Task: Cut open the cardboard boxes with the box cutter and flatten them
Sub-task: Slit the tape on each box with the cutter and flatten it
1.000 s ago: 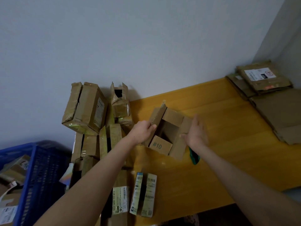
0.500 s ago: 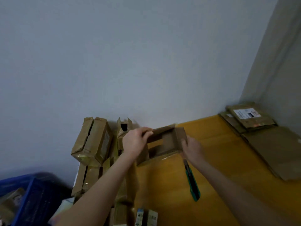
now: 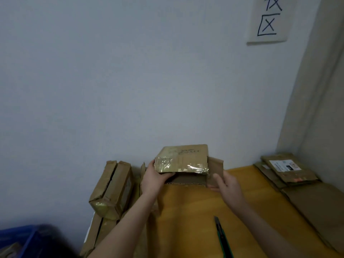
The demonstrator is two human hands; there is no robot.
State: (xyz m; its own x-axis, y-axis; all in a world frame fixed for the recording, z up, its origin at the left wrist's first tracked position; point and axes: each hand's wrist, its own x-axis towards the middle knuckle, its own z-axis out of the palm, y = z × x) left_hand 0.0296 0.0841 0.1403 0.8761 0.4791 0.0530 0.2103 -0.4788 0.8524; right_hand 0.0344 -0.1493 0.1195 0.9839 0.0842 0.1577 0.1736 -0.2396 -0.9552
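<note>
A small opened cardboard box point(image 3: 184, 159) with glossy tape on its front edge is held up above the yellow table point(image 3: 188, 211), near the wall. My left hand point(image 3: 154, 177) grips its left end, thumb on top and fingers underneath. My right hand point(image 3: 226, 184) holds the loose flap at the box's right end. The green box cutter point(image 3: 222, 236) lies on the table below my right forearm, untouched by either hand.
Taped, uncut boxes point(image 3: 111, 190) are stacked at the table's left end against the wall. Flattened cardboard point(image 3: 290, 170) is piled at the right, by the corner. A blue crate point(image 3: 20, 243) sits low on the left. A paper sign point(image 3: 268, 19) hangs on the wall.
Both hands have lifted the box and turned it so its taped side faces me. The view has tilted upward. The box cutter still lies on the table.
</note>
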